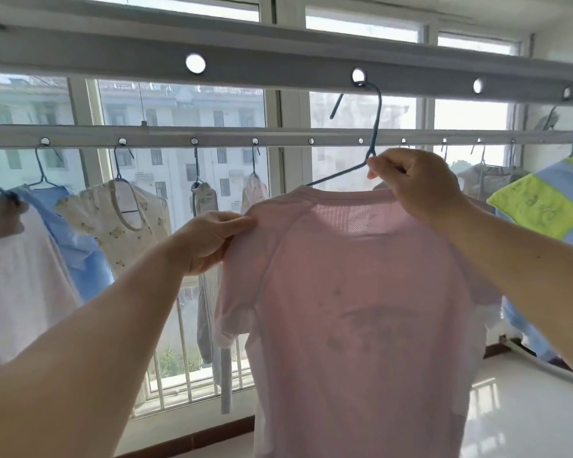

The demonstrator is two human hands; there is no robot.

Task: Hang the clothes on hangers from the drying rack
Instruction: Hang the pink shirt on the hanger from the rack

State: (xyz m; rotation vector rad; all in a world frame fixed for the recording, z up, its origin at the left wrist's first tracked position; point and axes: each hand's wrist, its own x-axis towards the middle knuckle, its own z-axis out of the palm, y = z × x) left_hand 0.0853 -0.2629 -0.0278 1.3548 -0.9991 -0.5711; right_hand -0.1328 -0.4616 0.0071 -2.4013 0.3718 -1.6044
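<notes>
Two hands [209,241], two rails [278,135]

Pale grey metal drying rail with round holes [278,66]: smooth, matt painted finish. Hooked into one hole, thin blue wire hanger [374,127]: smooth coated surface. Below the rail, pink thin knit cloth T-shirt [354,309]: soft, matt, semi-sheer, with an open mesh panel under the collar. Left of the T-shirt, cream printed cloth top [119,223]: matt. Under the T-shirt, white floor [516,424]: glossy, reflecting window light.

T-shirt [354,292] on hanger [372,127], below near rail [278,66]
</notes>
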